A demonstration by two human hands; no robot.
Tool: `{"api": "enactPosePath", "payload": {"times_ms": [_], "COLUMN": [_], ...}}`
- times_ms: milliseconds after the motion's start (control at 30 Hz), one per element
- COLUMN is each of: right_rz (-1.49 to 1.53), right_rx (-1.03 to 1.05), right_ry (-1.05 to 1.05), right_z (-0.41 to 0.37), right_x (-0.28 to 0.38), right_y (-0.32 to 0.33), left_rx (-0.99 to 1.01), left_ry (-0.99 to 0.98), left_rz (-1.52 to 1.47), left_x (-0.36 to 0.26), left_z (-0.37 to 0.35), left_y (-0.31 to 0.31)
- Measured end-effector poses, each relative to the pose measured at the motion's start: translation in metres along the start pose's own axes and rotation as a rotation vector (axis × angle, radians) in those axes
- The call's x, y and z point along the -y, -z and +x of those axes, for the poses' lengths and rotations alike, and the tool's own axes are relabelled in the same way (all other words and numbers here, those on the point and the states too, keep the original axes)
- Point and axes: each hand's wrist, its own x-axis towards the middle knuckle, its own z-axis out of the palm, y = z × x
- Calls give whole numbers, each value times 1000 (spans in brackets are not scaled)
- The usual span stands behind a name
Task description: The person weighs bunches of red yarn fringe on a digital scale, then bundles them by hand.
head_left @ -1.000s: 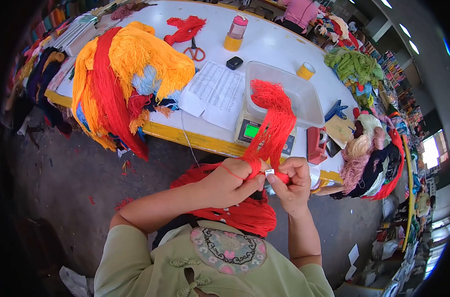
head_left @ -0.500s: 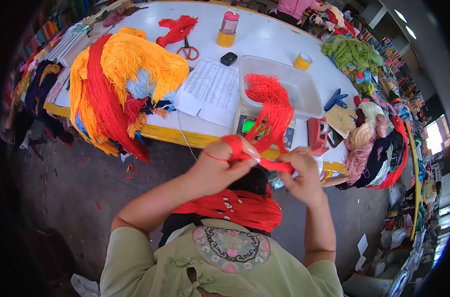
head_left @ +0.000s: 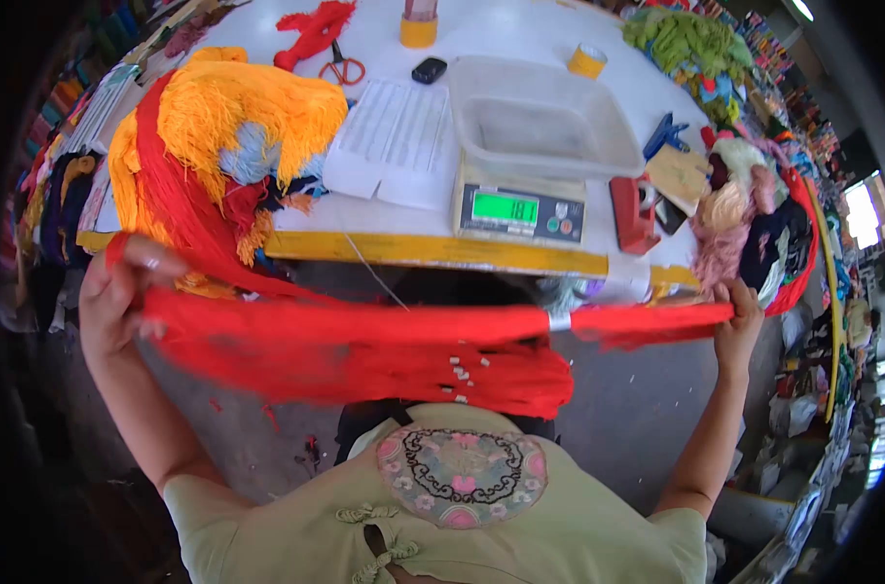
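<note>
A long hank of red yarn (head_left: 433, 321) is stretched sideways above my lap, with a white band (head_left: 559, 320) around it right of the middle. My left hand (head_left: 121, 292), blurred, has its left end, with red strands looped over the fingers. At the other end, my right hand (head_left: 739, 326) is closed on the yarn. Part of the hank is smeared by motion. Below it, more red yarn (head_left: 520, 384) with several small white tags lies across my lap.
On the table stand a digital scale (head_left: 518, 209) with a lit green display, a clear plastic tub (head_left: 549, 156) and a red tape dispenser (head_left: 637, 214). Yellow yarn (head_left: 238, 107) is heaped left, beside papers (head_left: 389, 141) and scissors (head_left: 342, 70). Mixed yarn (head_left: 729, 209) hangs at right.
My hands have moved wide apart, drawing the red yarn out between them. Its loose end no longer lies over the tub and scale. The view has shifted slightly.
</note>
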Motion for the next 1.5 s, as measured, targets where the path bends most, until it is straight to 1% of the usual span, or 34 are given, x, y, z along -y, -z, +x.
{"api": "enactPosePath", "payload": {"times_ms": [67, 100, 167, 200, 267, 300, 333, 367, 400, 433, 467, 500, 567, 600, 667, 700, 733, 767, 867, 933, 1000, 1067, 1100, 1167, 1233, 1333, 1433, 1467, 1500], "right_rz": [-48, -71, -75, -48, 8, 114, 220, 483, 745, 984, 1197, 1317, 1375, 1288, 1140, 1068, 1254, 1372, 1433, 1454, 1535, 1514, 1504, 1404, 1207, 1120, 1193, 1150, 1107], "right_rx": [346, 518, 769, 748, 683, 667, 644, 663, 684, 858, 926, 1080, 1355, 1389, 1232, 1151, 1099, 931, 506, 330, 232, -148, -285, -355, -219, -463, -503, -405, -306], "right_ry": [-7, -2, 196, 285, 472, 488, 514, 456, 402, 274, 325, 311, 264, 351, 339, 331, 294, 347, 573, 667, 670, 470, 408, 495, 774, 687, 484, 477, 469], "right_z": [-39, -59, -88, -87, -72, -58, -45, -42, -39, -36, -36, -34, -29, -22, -4, 5, 16, 27, 92, 145, 193, 215, 215, 239, 288, 319, 361, 356, 348], "right_x": [-13, -17, -11, 3, 47, 75, 106, 137, 169, 201, 224, 245, 263, 264, 281, 288, 285, 286, 291, 296, 304, 327, 349, 356, 316, 311, 288, 277, 266], "right_y": [-18, -28, -50, -55, -69, -73, -77, -84, -91, -88, -96, -95, -102, -105, -77, -61, -51, -37, 18, 58, 95, 117, 122, 145, 188, 214, 208, 190, 161], "left_rx": [-67, -149, -305, -369, -288, -252, -236, -66, 5, 94, 78, 66, -82, -90, -103, -64, -19, 33, -137, -215, -266, -291, -325, -394, -365, -331, -313, -312, -312], "left_ry": [185, 182, 190, 210, 280, 159, 14, -107, -233, -486, -547, -512, -483, -460, -424, -288, -152, -15, -49, -39, -45, -66, -104, -170, -87, 23, 117, 148, 124], "left_rz": [118, 183, 256, 264, -25, -148, -70, 40, 65, 422, 526, 617, 674, 534, 247, 168, 84, -4, 459, 424, 388, 357, 322, 251, 224, 181, 119, 95, 101], "left_x": [1, 11, 34, 42, 47, 56, 47, 52, 50, 57, 49, 42, 44, 53, 75, 79, 83, 89, 152, 183, 191, 187, 191, 201, 201, 210, 214, 214, 215], "left_z": [-23, -21, -14, -11, -1, 8, 25, 34, 47, 64, 70, 74, 76, 72, 64, 61, 58, 55, 58, 58, 55, 56, 58, 62, 60, 55, 50, 48, 46], "left_y": [-11, -18, -50, -63, -83, -105, -138, -148, -169, -175, -188, -198, -206, -206, -209, -212, -215, -219, -241, -246, -245, -241, -240, -241, -235, -230, -231, -231, -231]}}
